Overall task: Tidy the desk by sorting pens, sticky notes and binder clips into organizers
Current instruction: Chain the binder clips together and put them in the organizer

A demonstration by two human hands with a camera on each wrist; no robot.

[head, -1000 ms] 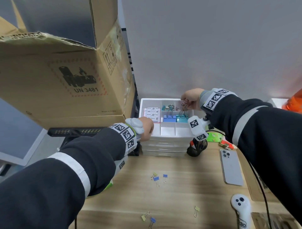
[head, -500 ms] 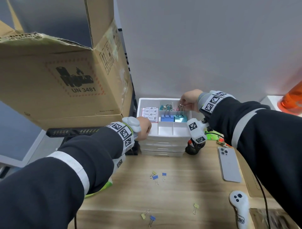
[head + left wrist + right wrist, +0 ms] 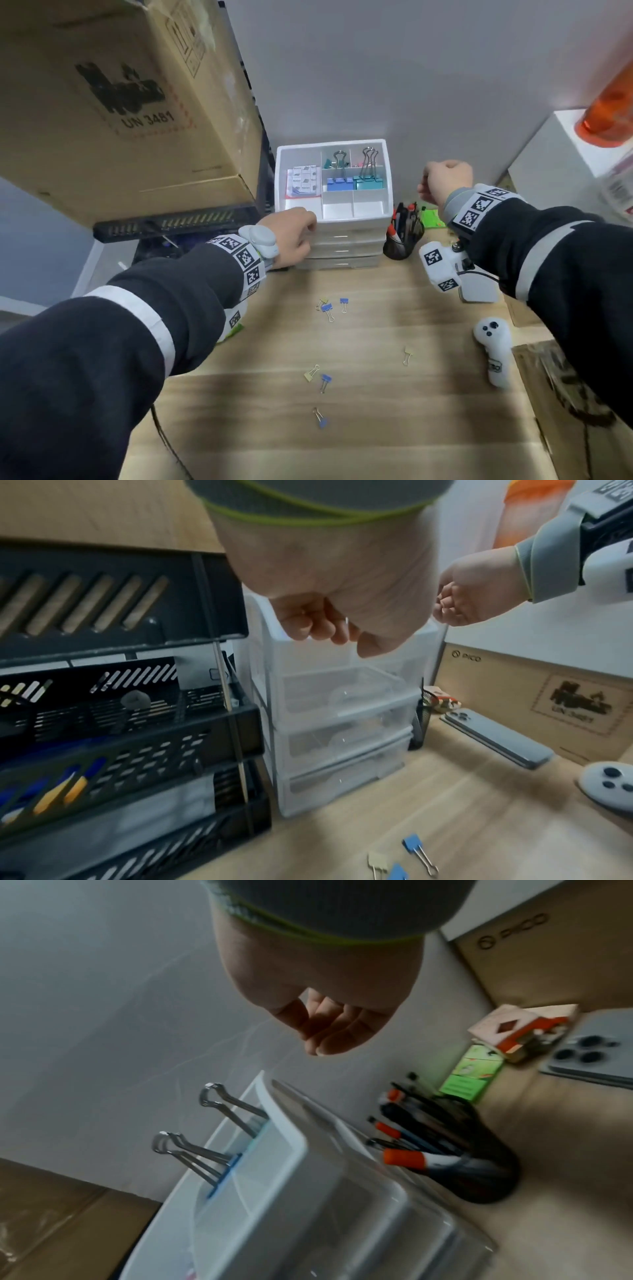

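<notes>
A white drawer organizer (image 3: 386, 192) stands against the wall. Its top tray holds sticky notes (image 3: 303, 181), a large blue binder clip (image 3: 339, 184) and a large teal binder clip (image 3: 368, 183), both with handles up. My left hand (image 3: 306, 228) grips the organizer's front-left corner, with its fingers (image 3: 308, 623) curled over the rim. My right hand (image 3: 430, 186) hovers right of the organizer, above the black pen cup (image 3: 402, 236); its fingers (image 3: 337, 1027) are loosely curled and hold nothing. Several small binder clips (image 3: 330, 306) lie scattered on the wooden desk.
A large cardboard box (image 3: 120, 102) overhangs a stack of black letter trays (image 3: 120, 723) on the left. Right of the organizer lie a grey phone (image 3: 496, 737), a white controller (image 3: 493, 349), a green packet (image 3: 472, 1072) and an orange bottle (image 3: 609, 102).
My right hand has let go of the teal clip's handles in the tray and drawn back to the right. My left hand stays on the organizer's corner.
</notes>
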